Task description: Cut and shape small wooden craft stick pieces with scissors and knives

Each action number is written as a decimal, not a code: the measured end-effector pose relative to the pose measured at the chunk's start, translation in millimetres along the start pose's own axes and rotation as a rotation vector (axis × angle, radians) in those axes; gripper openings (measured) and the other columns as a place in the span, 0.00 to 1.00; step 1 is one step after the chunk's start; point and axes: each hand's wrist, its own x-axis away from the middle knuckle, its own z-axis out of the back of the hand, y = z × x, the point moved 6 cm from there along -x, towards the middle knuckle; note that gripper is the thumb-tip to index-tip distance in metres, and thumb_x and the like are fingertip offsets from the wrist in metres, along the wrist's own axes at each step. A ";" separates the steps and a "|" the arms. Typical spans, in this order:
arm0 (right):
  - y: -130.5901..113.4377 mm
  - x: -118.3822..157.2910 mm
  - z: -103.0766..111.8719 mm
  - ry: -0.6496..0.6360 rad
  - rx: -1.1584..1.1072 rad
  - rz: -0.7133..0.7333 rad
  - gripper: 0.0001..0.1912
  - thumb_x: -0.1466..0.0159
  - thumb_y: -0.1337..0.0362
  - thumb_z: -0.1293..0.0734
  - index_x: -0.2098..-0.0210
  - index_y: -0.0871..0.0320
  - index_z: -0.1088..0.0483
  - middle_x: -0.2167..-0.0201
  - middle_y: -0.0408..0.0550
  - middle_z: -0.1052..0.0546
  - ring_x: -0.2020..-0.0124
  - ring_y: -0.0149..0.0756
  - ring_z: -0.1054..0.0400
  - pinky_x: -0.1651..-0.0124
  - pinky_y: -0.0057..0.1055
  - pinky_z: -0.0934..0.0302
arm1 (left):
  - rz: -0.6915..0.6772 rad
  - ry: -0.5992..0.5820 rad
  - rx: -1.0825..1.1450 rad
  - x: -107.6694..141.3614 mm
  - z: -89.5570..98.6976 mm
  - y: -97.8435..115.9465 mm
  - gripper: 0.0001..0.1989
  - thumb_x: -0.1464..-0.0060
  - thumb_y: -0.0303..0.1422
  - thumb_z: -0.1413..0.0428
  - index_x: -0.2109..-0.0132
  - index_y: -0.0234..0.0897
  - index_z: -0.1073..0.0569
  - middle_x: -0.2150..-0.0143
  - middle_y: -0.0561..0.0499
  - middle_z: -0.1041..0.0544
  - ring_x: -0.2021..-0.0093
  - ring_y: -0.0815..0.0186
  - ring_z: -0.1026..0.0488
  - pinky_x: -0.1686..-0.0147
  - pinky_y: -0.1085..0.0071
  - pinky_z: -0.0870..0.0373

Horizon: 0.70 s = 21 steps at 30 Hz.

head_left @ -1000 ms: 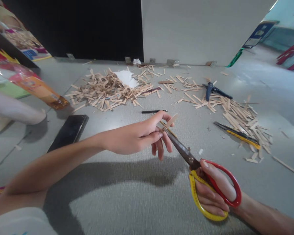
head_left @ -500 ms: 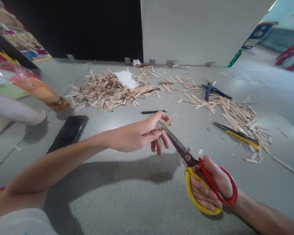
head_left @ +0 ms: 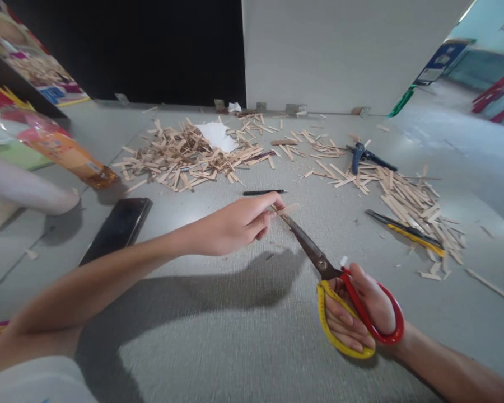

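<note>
My right hand (head_left: 357,313) is closed round the handles of a pair of scissors (head_left: 322,264), one handle red and the other yellow. Their dark blades point up and left, and the tips reach the fingers of my left hand (head_left: 243,224). Between thumb and fingertips, that hand pinches a short, flat wooden stick (head_left: 289,209), which lies across the blade tips. The blades look close together; whether they grip the stick is too small to tell. Just beyond my left hand, a black pen (head_left: 264,192) lies on the grey surface.
Wooden pieces (head_left: 180,154) are heaped at the back, with white paper (head_left: 217,136) on top. More sticks (head_left: 403,196) lie right, near dark blue clippers (head_left: 368,157) and a yellow-black cutter (head_left: 407,232). Left are a phone (head_left: 117,229), a tilted bottle (head_left: 71,154) and another person's limb (head_left: 21,182).
The stick has turned from slanting upward to nearly level. My left fingers have curled in, and the scissors' handles have shifted slightly up and left.
</note>
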 end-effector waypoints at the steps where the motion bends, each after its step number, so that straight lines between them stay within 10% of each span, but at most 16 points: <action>1: -1.7 -0.8 0.6 0.011 0.016 0.006 0.39 0.25 0.33 0.41 0.79 0.57 0.33 0.93 0.30 0.44 0.96 0.22 0.57 0.91 0.20 0.52 | -0.010 0.049 -0.056 -1.5 3.7 -1.0 0.11 0.26 0.34 0.56 0.49 0.39 0.30 0.71 0.56 0.29 0.76 0.69 0.37 0.71 0.71 0.39; 14: -7.4 -3.8 14.8 0.218 0.194 0.014 0.36 0.28 0.34 0.36 0.80 0.55 0.35 0.93 0.30 0.46 0.94 0.23 0.59 0.89 0.22 0.52 | -0.035 0.040 -0.234 -14.5 7.5 -16.5 0.24 0.29 0.39 0.53 0.75 0.39 0.39 0.79 0.55 0.38 0.79 0.70 0.44 0.73 0.69 0.47; 21: -11.9 -3.3 23.3 0.312 0.203 0.027 0.34 0.30 0.36 0.33 0.79 0.55 0.33 0.92 0.30 0.44 0.93 0.23 0.57 0.88 0.22 0.50 | -0.033 0.173 -0.346 -16.5 16.8 -24.9 0.09 0.32 0.34 0.47 0.56 0.38 0.22 0.53 0.43 0.16 0.56 0.57 0.20 0.57 0.66 0.29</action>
